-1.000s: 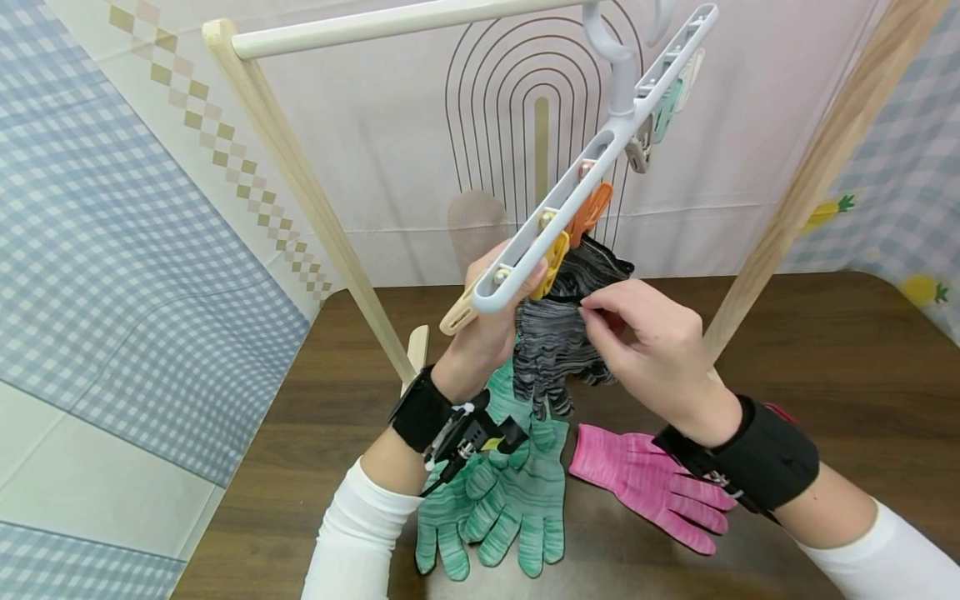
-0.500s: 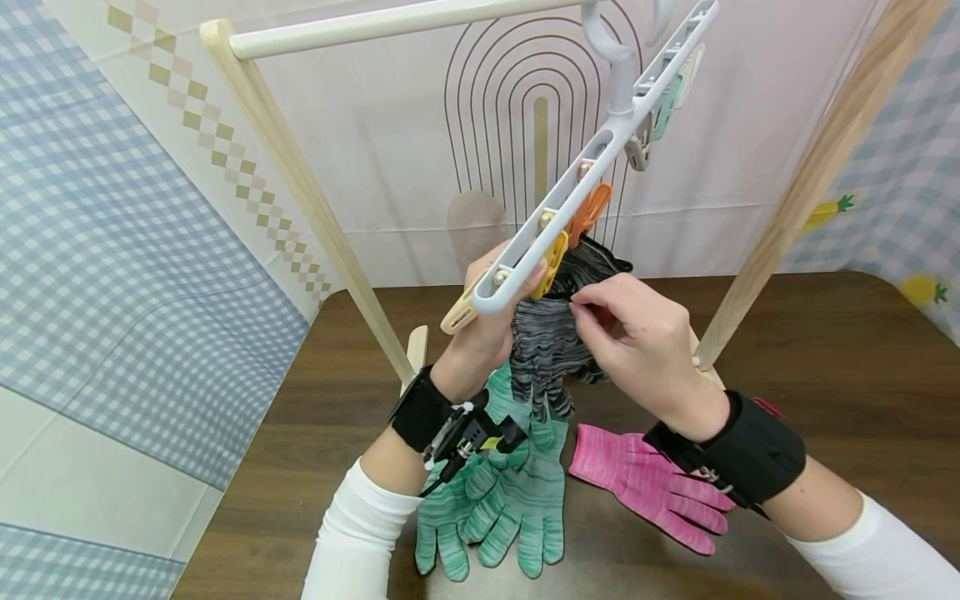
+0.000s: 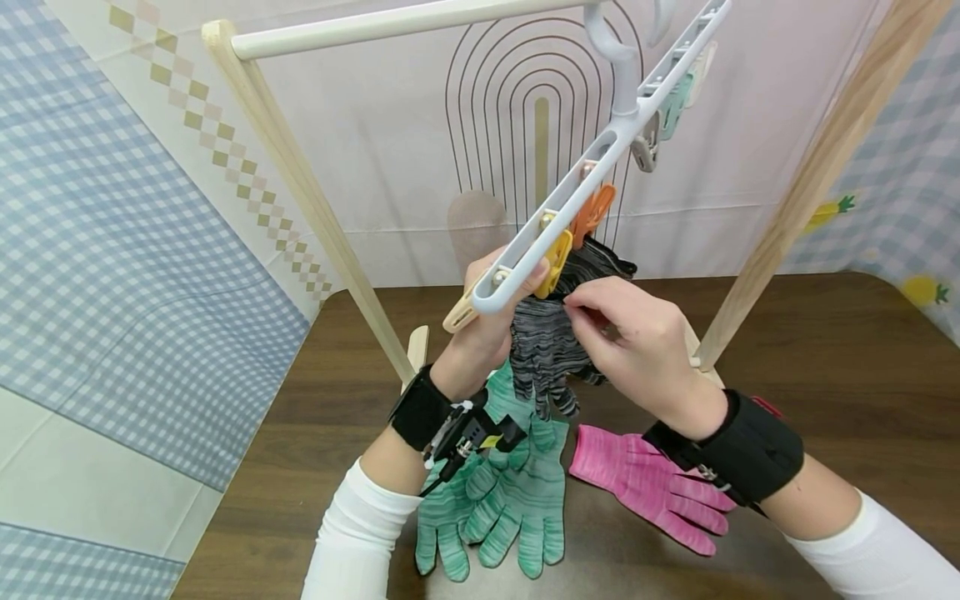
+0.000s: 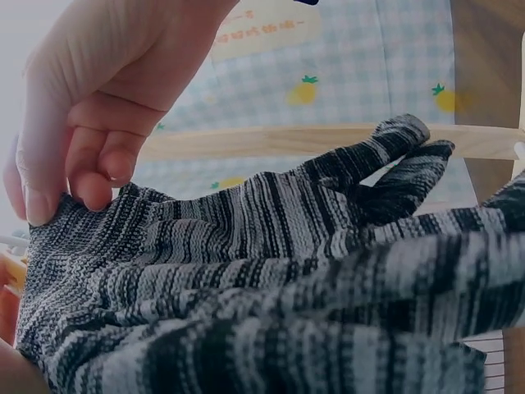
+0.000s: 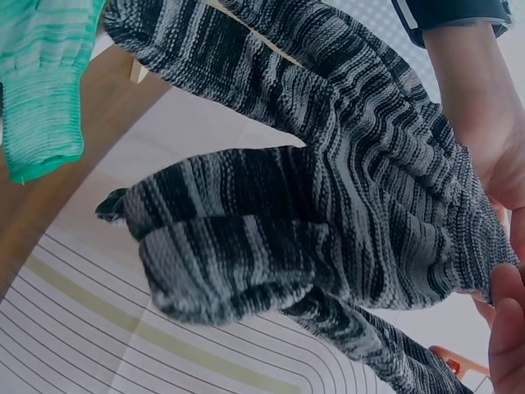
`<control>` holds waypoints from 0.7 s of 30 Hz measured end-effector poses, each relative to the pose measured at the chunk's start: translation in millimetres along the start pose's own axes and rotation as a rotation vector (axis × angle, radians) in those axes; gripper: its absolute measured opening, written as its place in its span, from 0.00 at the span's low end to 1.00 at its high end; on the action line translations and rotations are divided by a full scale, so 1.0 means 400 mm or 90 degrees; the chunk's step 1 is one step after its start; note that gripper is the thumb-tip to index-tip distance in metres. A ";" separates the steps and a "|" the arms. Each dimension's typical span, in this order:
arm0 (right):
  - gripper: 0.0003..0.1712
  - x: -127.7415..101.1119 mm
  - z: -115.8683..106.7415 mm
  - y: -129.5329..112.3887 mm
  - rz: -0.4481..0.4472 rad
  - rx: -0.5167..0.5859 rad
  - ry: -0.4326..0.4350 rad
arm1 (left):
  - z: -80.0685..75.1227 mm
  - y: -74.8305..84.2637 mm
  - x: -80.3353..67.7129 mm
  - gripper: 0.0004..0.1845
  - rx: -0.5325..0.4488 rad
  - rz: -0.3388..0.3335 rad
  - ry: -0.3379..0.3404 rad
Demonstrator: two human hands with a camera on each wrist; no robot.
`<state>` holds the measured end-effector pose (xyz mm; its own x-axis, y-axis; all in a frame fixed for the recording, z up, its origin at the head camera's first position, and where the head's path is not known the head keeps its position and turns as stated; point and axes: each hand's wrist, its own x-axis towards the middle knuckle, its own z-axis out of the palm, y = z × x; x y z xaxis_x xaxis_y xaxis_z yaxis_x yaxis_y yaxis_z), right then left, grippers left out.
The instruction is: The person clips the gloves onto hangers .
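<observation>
Both hands (image 3: pixel 637 333) pinch the striped glove (image 3: pixel 551 350).

Dark wooden table (image 3: pixel 825 400) with gloves

Green gloves (image 3: pixel 510 500) and a pink glove (image 3: pixel 645 483) lay flat on it, beside the rack's wooden legs (image 3: pixel 787 208).

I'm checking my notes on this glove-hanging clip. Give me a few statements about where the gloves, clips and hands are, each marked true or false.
1. The right hand pinches the black-and-grey striped glove by its cuff. True.
2. The left hand rests flat on the table. False: it is raised, gripping the clip at the low end of the clip hanger.
3. The pink glove hangs from an orange clip. False: it lies on the table.
4. The green gloves lie on the table. True.
5. The clip hanger hangs from the wooden rail. True.
</observation>
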<state>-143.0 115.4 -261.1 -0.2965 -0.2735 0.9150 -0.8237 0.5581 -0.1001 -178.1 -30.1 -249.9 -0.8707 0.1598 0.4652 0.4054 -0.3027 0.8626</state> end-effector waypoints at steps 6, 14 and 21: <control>0.07 0.005 0.009 0.003 0.009 0.012 0.022 | 0.001 -0.005 0.003 0.13 -0.013 0.005 0.011; 0.06 0.010 0.014 0.004 0.013 0.009 0.045 | 0.000 -0.002 0.004 0.15 -0.013 0.006 0.009; 0.06 0.008 0.017 -0.007 0.005 -0.005 0.041 | 0.001 0.007 0.003 0.16 -0.029 -0.010 0.021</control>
<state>-145.1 107.6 -260.3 -0.2711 -0.2187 0.9374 -0.8178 0.5660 -0.1045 -178.0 -30.4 -246.7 -0.8860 0.1338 0.4439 0.3789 -0.3428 0.8596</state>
